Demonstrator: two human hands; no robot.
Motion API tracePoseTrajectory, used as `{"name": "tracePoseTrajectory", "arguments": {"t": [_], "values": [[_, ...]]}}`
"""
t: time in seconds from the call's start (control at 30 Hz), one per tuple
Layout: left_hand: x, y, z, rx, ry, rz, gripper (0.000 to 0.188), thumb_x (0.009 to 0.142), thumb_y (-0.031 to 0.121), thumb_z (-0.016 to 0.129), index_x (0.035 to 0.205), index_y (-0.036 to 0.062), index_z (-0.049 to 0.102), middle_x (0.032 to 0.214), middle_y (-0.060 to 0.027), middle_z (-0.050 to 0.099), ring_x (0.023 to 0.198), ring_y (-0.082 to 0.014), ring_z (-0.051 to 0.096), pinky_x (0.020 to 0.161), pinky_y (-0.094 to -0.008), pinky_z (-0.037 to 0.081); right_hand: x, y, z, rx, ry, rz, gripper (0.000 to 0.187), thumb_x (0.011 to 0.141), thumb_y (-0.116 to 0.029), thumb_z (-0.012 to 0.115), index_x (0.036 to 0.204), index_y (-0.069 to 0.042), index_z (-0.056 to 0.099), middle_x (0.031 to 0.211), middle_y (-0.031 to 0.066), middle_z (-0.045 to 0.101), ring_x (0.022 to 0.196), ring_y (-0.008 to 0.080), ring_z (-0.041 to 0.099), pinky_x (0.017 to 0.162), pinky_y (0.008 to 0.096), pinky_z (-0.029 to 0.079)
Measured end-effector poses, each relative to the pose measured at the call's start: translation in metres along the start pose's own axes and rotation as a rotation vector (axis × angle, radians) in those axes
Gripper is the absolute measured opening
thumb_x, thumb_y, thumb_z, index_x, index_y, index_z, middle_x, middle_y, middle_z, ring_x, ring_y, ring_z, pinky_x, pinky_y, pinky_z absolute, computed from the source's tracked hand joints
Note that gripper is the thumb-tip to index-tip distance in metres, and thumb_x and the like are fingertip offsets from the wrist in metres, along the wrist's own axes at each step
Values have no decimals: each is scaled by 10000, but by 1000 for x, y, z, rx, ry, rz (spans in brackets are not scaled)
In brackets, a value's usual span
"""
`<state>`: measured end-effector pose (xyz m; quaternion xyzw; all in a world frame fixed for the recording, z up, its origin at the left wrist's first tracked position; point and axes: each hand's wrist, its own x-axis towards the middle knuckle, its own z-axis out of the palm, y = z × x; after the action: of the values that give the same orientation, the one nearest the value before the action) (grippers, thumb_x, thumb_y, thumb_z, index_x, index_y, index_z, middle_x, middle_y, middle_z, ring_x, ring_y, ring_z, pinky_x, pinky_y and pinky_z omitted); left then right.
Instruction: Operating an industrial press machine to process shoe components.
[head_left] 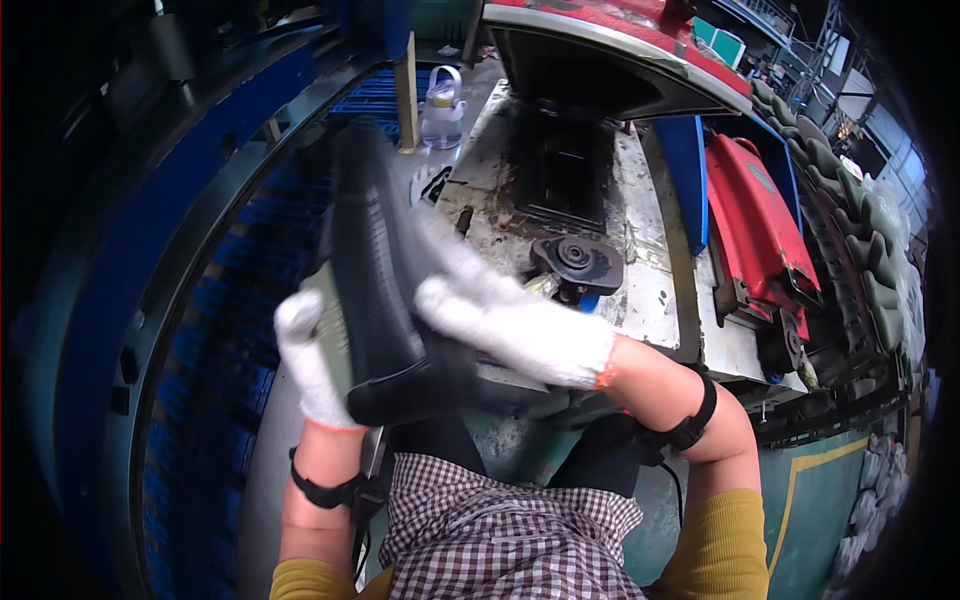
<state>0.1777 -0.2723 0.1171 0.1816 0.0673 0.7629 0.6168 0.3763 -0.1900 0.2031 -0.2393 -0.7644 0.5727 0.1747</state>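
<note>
A black shoe (372,285) on a pale green last (335,335) is tilted up in front of me, its toe end pointing away and blurred by motion. White gloves with orange cuffs cover both hands. My left hand (308,360) is closed around the green last on the left side. From the right, my right hand (525,330) grips the shoe's side, its far fingers smeared and partly behind the black material. Beyond the right hand, a dark machine part with a round ribbed disc (577,256) sits on the worn white machine table (640,210).
A raised red press cover (625,40) hangs over the far table. At right are a red machine unit (755,220) and a rack of several grey-green shoe lasts (850,220). A clear bottle (442,110) stands at the back; a blue roller conveyor (215,330) runs along my left.
</note>
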Motion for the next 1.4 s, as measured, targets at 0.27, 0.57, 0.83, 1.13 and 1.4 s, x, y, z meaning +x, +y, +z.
{"name": "tracePoseTrajectory", "arguments": {"t": [0.27, 0.57, 0.83, 1.13, 1.4], "values": [[82, -36, 41, 787, -173, 124, 720, 1077, 164, 554, 1661, -46, 188, 1557, -202, 472, 1438, -213, 468, 1231, -332, 311, -24, 23, -113, 993, 204, 43, 548, 1006, -262, 584, 1448, 58, 529, 1330, 233, 689, 1137, 313, 732, 1061, 413, 577], [141, -4, 111, 1216, -318, 607, 670, 1033, 281, 592, 1592, -26, 386, 1560, -245, 496, 1471, -322, 479, 1240, -418, 346, 86, 137, -258, -284, 748, 90, 645, 938, -512, 659, 1370, -32, 654, 1233, 225, 727, 1208, 318, 695, 1056, 439, 532], [232, -23, 157, 1640, -607, 900, 655, 988, 301, 644, 1533, -12, 461, 1515, -247, 532, 1419, -363, 512, 1205, -431, 382, 143, 131, -215, -1090, 515, 622, 952, 923, -764, 487, 1647, -164, 336, 1581, 467, 268, 1347, 536, 554, 1118, 499, 484], [308, -56, 252, 2286, -1081, 675, 513, 959, 382, 582, 1360, 67, 642, 1270, -291, 682, 1196, -450, 644, 1017, -493, 519, 74, 97, -200, -1024, 617, 322, 856, 946, -694, 537, 1560, -97, 503, 1665, 333, 294, 1440, 457, 487, 1191, 451, 418], [312, -80, 228, 2419, -1214, 816, 429, 904, 330, 671, 1254, 82, 672, 1116, -199, 687, 1048, -391, 672, 937, -481, 537, -87, 138, -37, -236, 637, -569, 251, 1011, -66, 564, 1201, 15, 706, 1068, 161, 746, 915, 256, 723, 818, 367, 584]]}}
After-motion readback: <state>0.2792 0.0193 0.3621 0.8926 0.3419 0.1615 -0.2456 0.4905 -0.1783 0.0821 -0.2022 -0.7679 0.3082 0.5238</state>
